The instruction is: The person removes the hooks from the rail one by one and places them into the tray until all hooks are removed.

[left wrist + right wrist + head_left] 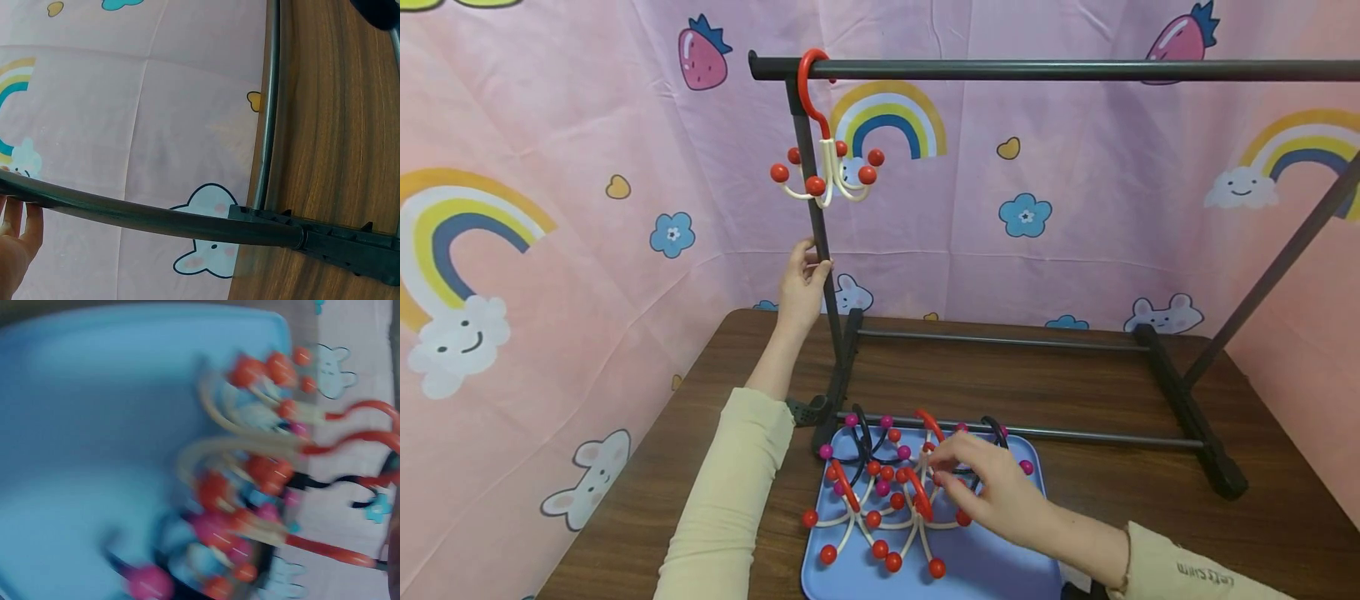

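In the head view my left hand (pixel 802 287) holds the dark upright post (pixel 820 229) of a garment rack, its fingertips against the post in the left wrist view too. From the rack's left end hangs a multi-arm hook (pixel 827 171) with a red hook top, white arms and red ball tips. My right hand (pixel 996 492) hovers over a blue tray (pixel 985 567), thumb and fingers apart, close beside a red-topped hook (pixel 919 500). Several more such hooks lie on the tray, some of them black with magenta balls (pixel 826 452). The right wrist view is blurred.
The rack's top bar (pixel 1045 70) runs across the back. Its lower bars (pixel 1022 433) and right foot (pixel 1195 417) stand on a brown wooden table (pixel 985 383). A printed pink cloth (pixel 940 217) hangs behind and at the sides.
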`<state>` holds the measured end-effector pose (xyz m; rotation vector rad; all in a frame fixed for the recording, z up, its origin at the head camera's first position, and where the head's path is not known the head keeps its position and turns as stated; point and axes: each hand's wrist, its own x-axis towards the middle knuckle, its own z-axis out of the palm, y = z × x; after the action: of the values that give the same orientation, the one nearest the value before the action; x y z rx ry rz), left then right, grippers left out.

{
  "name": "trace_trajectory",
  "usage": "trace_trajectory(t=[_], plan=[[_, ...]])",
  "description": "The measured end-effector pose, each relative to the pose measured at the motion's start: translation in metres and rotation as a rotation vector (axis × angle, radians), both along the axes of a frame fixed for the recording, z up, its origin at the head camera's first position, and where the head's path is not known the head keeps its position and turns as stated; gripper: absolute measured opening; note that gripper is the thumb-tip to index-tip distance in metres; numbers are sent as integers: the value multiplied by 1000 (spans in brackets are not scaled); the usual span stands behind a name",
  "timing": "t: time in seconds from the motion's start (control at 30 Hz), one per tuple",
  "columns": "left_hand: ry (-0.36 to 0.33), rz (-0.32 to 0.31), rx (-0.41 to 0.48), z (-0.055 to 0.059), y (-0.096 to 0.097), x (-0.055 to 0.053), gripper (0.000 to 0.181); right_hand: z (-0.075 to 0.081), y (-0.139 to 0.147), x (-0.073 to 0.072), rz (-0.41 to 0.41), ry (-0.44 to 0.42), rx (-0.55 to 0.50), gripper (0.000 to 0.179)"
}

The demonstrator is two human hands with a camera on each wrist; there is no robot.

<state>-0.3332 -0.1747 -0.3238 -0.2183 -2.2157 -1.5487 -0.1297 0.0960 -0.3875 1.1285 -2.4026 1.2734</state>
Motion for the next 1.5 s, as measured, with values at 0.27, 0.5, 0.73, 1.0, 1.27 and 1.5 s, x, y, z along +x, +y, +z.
trace_trajectory(t=[0.27,0.5,0.73,1.0,1.27,1.5], plan=[[-13,17,-5,0,0,0,42,47,-17,-36,-1,160,88,19],[-13,14,-3,-1,1,-1,42,93,-35,-73,-44,246,43,12],[0,-8,8,-4,6,1,41,145,-54,-102,-118,328,2,14],[21,-26,27,-1,1,1,40,205,-83,-128,-228,332,-16,23],[64,-34,-5,3,1,8,40,253,-110,-153,-348,186,36,43],[134,-13,-27,17,11,27,35,269,-133,-165,-372,-29,7,51]])
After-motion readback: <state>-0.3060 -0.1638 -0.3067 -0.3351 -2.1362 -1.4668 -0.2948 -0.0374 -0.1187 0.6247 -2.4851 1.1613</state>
